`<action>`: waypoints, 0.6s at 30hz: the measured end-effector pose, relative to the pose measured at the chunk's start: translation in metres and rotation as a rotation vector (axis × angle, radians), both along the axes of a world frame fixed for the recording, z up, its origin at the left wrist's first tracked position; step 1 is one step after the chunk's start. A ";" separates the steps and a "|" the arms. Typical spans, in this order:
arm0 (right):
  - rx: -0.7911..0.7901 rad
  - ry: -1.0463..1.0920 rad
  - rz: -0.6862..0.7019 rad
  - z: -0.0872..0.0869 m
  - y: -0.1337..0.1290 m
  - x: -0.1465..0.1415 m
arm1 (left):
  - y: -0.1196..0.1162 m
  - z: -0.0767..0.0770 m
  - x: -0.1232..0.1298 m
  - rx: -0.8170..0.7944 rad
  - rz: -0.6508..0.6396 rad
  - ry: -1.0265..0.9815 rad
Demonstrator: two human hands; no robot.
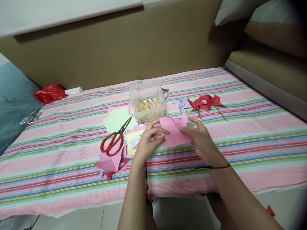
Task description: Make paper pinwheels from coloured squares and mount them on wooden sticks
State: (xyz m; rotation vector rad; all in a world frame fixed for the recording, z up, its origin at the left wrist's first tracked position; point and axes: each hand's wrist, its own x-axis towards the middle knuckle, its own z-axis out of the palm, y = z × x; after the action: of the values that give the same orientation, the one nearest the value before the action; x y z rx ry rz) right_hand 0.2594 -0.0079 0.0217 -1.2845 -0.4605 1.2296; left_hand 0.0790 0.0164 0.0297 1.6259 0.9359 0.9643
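Observation:
A pink paper square (176, 135) with cut, raised flaps along its top is held between both hands above the striped cloth. My left hand (150, 140) touches its left edge, fingers curled and the fingertips at the paper. My right hand (200, 137) grips its right side, the thumb on the front face. Left of my left hand are red-handled scissors (115, 139), lying over sheets of coloured paper (117, 119). Below them is a pile of cut pink, red and purple pieces (112, 163).
Behind the hands stands a clear plastic box (146, 99) of thin gold sticks. Several finished pinwheels (203, 103), purple and red, lie to the right. A red plastic bag (51, 93) is at the far left on the striped cloth (79, 140).

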 end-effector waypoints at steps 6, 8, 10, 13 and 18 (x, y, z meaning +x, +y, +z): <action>0.015 -0.029 0.041 0.001 -0.002 -0.002 | -0.001 0.001 0.009 -0.057 0.061 -0.035; 0.029 -0.035 0.056 0.001 -0.002 -0.002 | -0.001 0.002 0.012 -0.074 0.064 -0.040; 0.041 -0.035 0.068 0.000 -0.002 -0.002 | -0.001 0.002 0.014 -0.070 0.073 -0.039; 0.052 -0.036 0.069 -0.002 -0.002 -0.002 | -0.001 0.000 0.016 -0.069 0.116 -0.055; 0.060 -0.032 0.041 -0.004 -0.001 -0.001 | 0.000 -0.005 0.020 -0.096 0.284 -0.203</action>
State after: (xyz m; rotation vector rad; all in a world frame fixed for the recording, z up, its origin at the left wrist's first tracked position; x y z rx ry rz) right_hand 0.2580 -0.0088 0.0178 -1.2510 -0.5452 1.2216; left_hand 0.0990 0.0166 0.0244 1.3089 1.0716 1.2336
